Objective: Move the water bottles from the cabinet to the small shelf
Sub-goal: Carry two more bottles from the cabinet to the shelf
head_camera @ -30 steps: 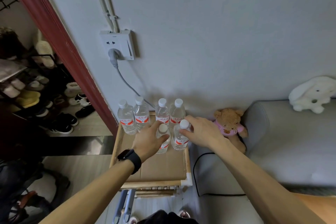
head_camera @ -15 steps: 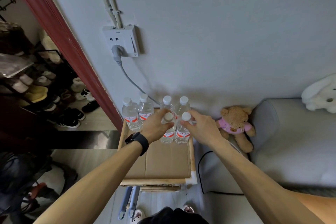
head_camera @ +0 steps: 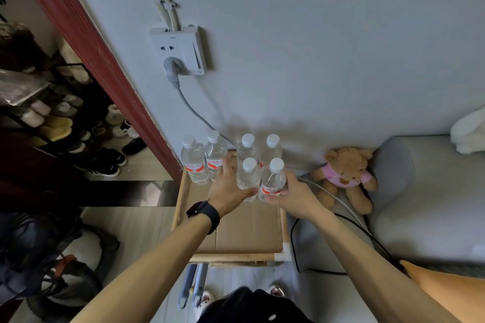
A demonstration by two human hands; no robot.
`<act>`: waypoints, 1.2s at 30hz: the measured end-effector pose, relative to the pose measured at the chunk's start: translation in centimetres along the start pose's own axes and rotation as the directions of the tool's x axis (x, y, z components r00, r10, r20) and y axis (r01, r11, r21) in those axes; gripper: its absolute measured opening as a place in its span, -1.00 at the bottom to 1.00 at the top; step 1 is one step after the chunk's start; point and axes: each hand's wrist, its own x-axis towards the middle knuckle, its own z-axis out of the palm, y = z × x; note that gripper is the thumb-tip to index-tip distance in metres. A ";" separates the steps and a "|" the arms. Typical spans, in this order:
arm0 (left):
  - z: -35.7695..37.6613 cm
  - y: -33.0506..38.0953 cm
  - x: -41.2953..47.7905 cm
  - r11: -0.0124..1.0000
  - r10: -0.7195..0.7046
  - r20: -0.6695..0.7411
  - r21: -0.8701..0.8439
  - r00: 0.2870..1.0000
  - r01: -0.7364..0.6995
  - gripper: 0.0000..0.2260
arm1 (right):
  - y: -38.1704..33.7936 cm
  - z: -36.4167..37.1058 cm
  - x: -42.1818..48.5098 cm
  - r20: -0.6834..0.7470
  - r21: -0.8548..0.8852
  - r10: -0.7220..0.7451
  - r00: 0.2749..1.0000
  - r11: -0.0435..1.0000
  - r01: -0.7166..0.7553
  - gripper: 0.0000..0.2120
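While the left hand [head_camera: 229, 189] grips one bottle [head_camera: 248, 177] near the shelf's [head_camera: 236, 257] far edge, the right hand [head_camera: 295, 198] grips another bottle [head_camera: 273, 181]. Fingers [head_camera: 227, 165] wrap both

Left grip [head_camera: 229, 189] and right grip [head_camera: 296, 196] slid down 2 front bottles [head_camera: 248, 178].

Six clear plastic water bottles [head_camera: 195, 165] with white caps stand upright in two rows at the wall end of the small shelf [head_camera: 236, 257], a wooden-framed stand topped with brown cardboard; red-and-white labels show on several. Four line the back by the wall in two pairs. The other two stand side by side just in front of the right-hand pair, the left hand [head_camera: 231, 189] gripping the front-left bottle [head_camera: 248, 178] and the right hand [head_camera: 295, 195] the front-right bottle [head_camera: 273, 182].
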 end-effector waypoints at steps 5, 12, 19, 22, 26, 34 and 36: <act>0.4 0.2 0.1 0.999 -0.008 0.094 -0.041 0.995 0.012 -0.45 | 1.3 1.8 1.1 0.012 0.037 0.013 1.000 0.999 -0.013 -0.11; 0.7 -0.1 0.2 0.999 -0.023 0.084 -0.025 0.996 0.025 -0.46 | 2.5 3.6 1.9 -0.074 0.048 -0.002 0.997 0.999 0.005 -0.19; 0.8 0.3 0.3 0.999 -0.029 0.075 -0.022 0.997 0.031 -0.48 | 2.3 3.7 1.7 -0.117 0.022 -0.020 0.993 0.999 0.023 -0.23; 0.9 0.5 0.1 0.998 -0.036 0.086 -0.045 0.996 0.040 -0.46 | 2.3 3.2 1.7 -0.075 0.026 -0.016 0.997 0.999 0.018 -0.22; 0.9 0.7 -0.2 0.995 -0.060 0.115 -0.075 0.992 0.069 -0.40 | 2.0 2.0 1.3 0.007 0.002 -0.023 1.000 1.000 0.023 -0.24; 1.2 -2.3 -2.1 0.945 -0.326 0.090 0.069 0.941 0.321 -0.37 | 3.8 0.1 -0.1 0.115 -0.110 0.058 0.992 0.993 -0.045 -0.57; 1.6 -3.7 -3.7 0.923 -0.376 0.098 0.128 0.921 0.363 -0.44 | 5.2 0.1 0.1 0.160 -0.220 0.108 0.981 0.973 -0.071 -0.71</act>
